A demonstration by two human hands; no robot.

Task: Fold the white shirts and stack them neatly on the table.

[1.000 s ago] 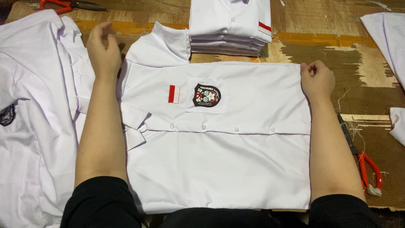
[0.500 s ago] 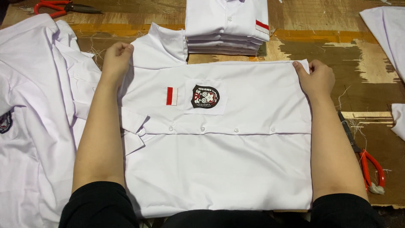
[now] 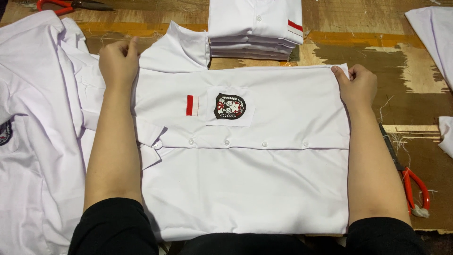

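L hand (image 3: 118, 63) & R hand (image 3: 357, 86) both pinch far edge of white shirt (image 3: 245, 189), keeping it flat on table (image 3: 415, 94).

The folded shirt (image 3: 245, 189) lies flat on the wooden table (image 3: 415, 94), the left hand (image 3: 118, 63) on its far left corner by the collar (image 3: 177, 49) and the right hand (image 3: 356, 85) on its far right corner. Behind it sits a stack of folded shirts (image 3: 255, 28). Loose shirts (image 3: 33, 141) lie to the left, scissors (image 3: 415, 186) to the right.
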